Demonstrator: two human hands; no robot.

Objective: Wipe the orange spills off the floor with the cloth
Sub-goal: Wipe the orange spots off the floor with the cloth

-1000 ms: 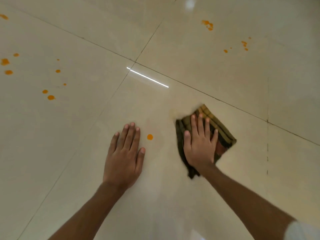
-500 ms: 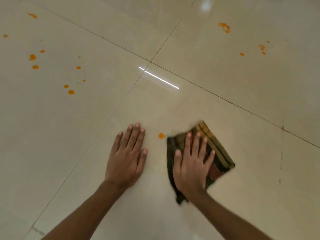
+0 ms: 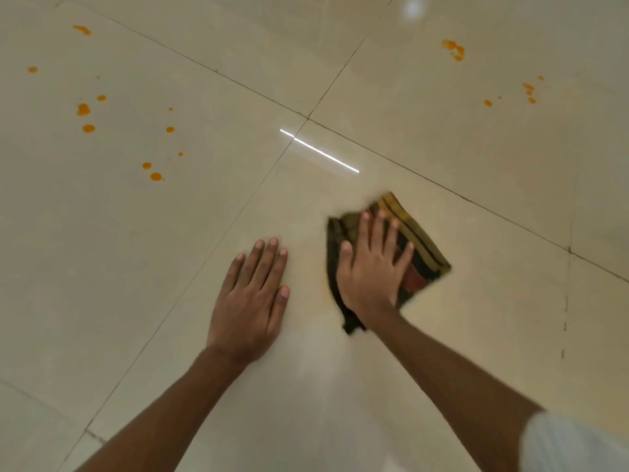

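Observation:
A folded dark green and yellow striped cloth (image 3: 420, 245) lies on the beige tiled floor, right of centre. My right hand (image 3: 369, 267) presses flat on it, fingers spread and straight. My left hand (image 3: 252, 294) rests flat on the bare floor just left of the cloth, holding nothing. Between the two hands the tile shows only a faint yellowish smear (image 3: 315, 264). Several orange drops (image 3: 156, 176) dot the tile at the far left. A second group of orange spots (image 3: 454, 51) sits at the far right.
Dark grout lines cross at a tile corner (image 3: 308, 118) beyond the hands. A bright strip of reflected light (image 3: 320, 150) lies on the glossy floor there. A white sleeve (image 3: 578, 447) shows at the lower right.
The orange drop that sat between my hands is gone; my right hand swept the cloth left over it and back. The left hand stayed planted. The view shifted slightly.

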